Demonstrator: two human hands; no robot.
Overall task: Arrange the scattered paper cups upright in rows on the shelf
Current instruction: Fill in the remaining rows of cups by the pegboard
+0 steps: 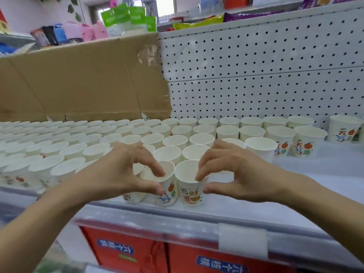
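Fingers of left hand (118, 170) clamped on left cup (167, 195) rim, right hand (236, 172) on right cup (190, 192); both upright, mouths up.

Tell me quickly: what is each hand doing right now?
Left hand: pinches the rim of the left front cup.
Right hand: pinches the rim of the right front cup.

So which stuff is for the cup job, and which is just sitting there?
For the job: left hand pinching front cup; right hand pinching neighbour cup; rows of cups; shelf.
Just there: cardboard; red cartons; snack bags.
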